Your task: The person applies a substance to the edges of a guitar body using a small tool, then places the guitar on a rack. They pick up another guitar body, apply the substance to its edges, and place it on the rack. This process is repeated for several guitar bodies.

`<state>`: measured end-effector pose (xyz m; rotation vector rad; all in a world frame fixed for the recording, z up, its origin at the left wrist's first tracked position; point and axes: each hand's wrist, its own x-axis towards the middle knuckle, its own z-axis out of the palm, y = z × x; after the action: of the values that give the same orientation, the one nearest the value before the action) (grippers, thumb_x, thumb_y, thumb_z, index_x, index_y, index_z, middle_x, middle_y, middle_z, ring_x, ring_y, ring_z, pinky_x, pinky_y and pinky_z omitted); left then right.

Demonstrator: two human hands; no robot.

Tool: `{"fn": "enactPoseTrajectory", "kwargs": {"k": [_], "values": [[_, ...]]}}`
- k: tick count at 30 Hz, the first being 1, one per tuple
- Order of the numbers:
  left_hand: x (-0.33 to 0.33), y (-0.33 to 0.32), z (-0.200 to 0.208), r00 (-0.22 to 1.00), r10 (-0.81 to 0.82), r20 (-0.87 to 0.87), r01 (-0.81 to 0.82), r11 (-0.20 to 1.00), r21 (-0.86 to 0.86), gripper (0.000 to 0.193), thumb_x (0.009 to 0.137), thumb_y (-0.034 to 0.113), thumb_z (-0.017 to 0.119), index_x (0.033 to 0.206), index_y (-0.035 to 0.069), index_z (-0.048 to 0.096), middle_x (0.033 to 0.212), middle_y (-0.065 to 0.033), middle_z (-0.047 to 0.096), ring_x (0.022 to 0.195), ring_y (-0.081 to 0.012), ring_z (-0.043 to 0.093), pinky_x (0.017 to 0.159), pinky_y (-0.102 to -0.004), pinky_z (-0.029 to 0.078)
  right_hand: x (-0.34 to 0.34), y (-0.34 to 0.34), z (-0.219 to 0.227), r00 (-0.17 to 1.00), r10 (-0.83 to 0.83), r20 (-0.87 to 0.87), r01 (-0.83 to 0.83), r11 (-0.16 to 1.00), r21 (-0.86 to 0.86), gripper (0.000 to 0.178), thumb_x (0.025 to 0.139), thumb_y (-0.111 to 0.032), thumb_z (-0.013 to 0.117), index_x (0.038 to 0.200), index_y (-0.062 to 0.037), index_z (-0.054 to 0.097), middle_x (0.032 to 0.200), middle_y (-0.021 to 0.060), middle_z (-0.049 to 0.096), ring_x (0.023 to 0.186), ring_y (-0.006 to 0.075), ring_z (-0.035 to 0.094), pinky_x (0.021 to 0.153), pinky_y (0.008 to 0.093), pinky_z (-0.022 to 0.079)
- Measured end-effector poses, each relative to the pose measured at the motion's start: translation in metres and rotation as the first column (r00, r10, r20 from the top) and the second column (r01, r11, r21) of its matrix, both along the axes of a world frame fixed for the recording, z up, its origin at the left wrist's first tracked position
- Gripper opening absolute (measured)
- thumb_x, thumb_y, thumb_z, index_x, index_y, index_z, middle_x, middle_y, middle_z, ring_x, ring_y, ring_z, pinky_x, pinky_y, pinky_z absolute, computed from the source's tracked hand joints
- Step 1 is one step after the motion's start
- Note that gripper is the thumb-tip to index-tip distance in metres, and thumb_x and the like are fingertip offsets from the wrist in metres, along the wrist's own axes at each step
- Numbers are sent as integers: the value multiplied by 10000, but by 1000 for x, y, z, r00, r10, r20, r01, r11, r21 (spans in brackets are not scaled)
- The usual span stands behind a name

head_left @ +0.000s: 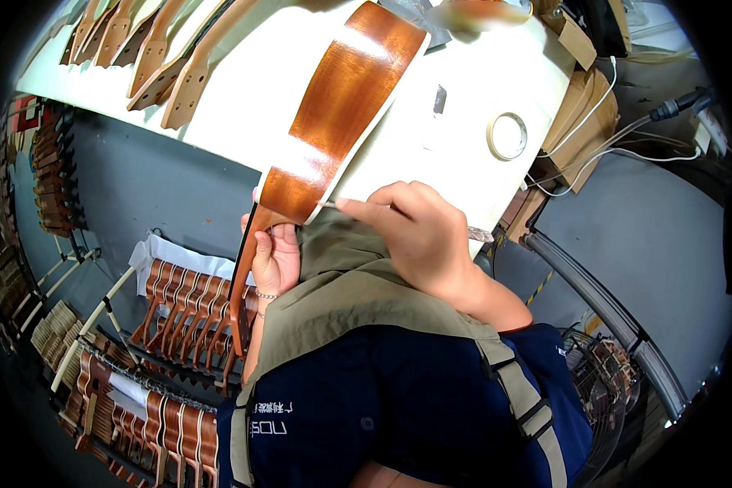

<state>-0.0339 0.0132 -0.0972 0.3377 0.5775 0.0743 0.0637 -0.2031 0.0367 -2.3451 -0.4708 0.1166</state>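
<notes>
Guitar (329,106) could scratch if the left hand (280,259), gripping its neck (244,272), slips while the right hand (423,236) pinches a thin tool (328,204).

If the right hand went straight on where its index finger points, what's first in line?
Likely the guitar, at its pale edge just left of the right hand; depth is unclear.

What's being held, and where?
Left hand: the guitar-like instrument, by its neck near the body. Right hand: apparently a thin pale object, grip point unclear.
</notes>
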Motion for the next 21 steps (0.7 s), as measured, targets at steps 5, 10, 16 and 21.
{"fn": "enactPoseTrajectory", "kwargs": {"k": [5,10,16,21], "values": [[1,-1,2,1000,-10,16,10,1000,28,306,857,111,558,1155,160,508,1428,-42,287,1279,-250,338,1042,-415,351,5,1,-5,992,-75,102,82,995,-65,303,693,-55,612,964,-177,671,725,-26,517,625,132,513,493,251,441],[3,-2,4,1000,-18,5,18,999,36,308,863,115,552,1163,157,496,1431,-49,280,1279,-250,338,1038,-412,357,0,0,3,998,-38,52,42,995,-96,313,691,-58,615,968,-193,672,720,-29,507,616,128,501,488,249,438],[6,-5,10,1000,-14,24,12,997,73,305,867,114,546,1165,141,484,1423,-60,292,1261,-243,363,1045,-411,345,-1,5,6,994,-37,106,55,983,-176,246,725,-97,630,946,-195,673,709,-29,497,598,128,488,474,253,426],[5,-4,11,1000,2,-16,-1,998,62,296,865,117,551,1153,137,485,1400,-55,333,1240,-235,388,1038,-404,355,-4,7,6,995,-98,14,99,984,-145,166,720,-127,649,871,-189,683,671,-23,473,587,129,481,468,260,420]]}}
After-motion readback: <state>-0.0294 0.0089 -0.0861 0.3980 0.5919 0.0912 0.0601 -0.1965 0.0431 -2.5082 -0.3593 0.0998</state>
